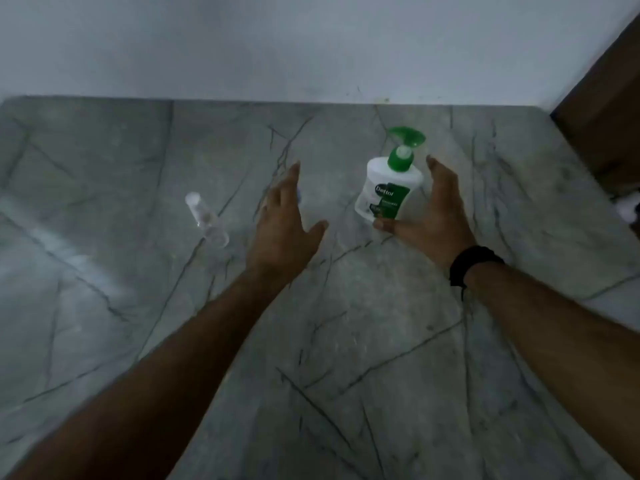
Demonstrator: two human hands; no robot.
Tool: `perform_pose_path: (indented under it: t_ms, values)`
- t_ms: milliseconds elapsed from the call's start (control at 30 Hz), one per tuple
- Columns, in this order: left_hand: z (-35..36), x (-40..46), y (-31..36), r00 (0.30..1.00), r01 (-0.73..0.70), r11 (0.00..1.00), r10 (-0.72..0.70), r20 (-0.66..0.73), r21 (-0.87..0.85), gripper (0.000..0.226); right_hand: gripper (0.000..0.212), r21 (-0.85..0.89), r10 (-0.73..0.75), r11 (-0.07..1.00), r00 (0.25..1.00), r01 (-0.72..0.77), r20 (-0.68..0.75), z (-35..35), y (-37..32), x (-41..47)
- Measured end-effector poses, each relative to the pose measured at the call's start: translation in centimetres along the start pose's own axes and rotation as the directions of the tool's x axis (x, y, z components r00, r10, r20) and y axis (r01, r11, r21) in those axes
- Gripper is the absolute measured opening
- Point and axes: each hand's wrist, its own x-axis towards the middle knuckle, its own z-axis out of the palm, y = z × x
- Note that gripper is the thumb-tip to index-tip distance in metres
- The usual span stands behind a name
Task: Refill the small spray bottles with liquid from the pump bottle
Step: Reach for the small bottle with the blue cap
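Between spread hands (360,216), pump bottle (388,188) stands.

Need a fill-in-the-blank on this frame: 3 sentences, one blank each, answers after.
1. The pump bottle has a white body and a ____ pump head.
2. The black wristband is on the ____ wrist.
3. The clear small spray bottle stands to the ____ of the left hand.
The right hand is open beside the pump bottle.

Answers: green; right; left

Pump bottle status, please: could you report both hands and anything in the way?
Left hand open, empty. Right hand open around pump bottle, no grip yet. Small spray bottle standing apart, left. Nothing in the way.
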Motion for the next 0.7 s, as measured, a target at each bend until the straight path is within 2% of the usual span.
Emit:
perform_pose_path:
  t_ms: [133,200,300,367,467,700]
  values:
    - [1.0,0.4,-1.2,0.989,-0.006,0.999,0.001,-0.148,-0.035,0.093,0.107,0.234,0.012,0.972,0.996,-0.031,0.085,2.1,0.4,0.6]
    - [1.4,0.3,-1.8,0.988,-0.023,0.999,0.017,-0.151,-0.035,0.094,0.099,0.278,0.019,0.960,0.998,-0.033,0.052,3.0,0.8,0.8]
    - [1.7,0.4,-2.4,0.994,0.001,0.992,-0.014,-0.104,-0.128,0.097,0.084,0.333,-0.008,0.943,1.000,0.003,0.012,3.7,1.8,1.1]
    - [1.9,0.1,-2.9,0.994,0.025,0.992,-0.038,-0.107,-0.123,0.084,0.078,0.347,-0.042,0.937,0.999,0.040,-0.001,3.8,2.2,1.2]
    - [2.2,-0.7,-3.8,0.981,-0.060,0.998,0.059,-0.185,-0.001,0.050,0.075,0.350,-0.075,0.934,0.997,0.071,-0.001,3.8,2.4,0.7]
    - [1.8,-4.7,-4.3,0.974,-0.177,0.983,0.168,-0.150,-0.053,0.044,0.060,0.397,-0.153,0.909,0.988,0.130,0.027,3.5,1.4,-3.4]
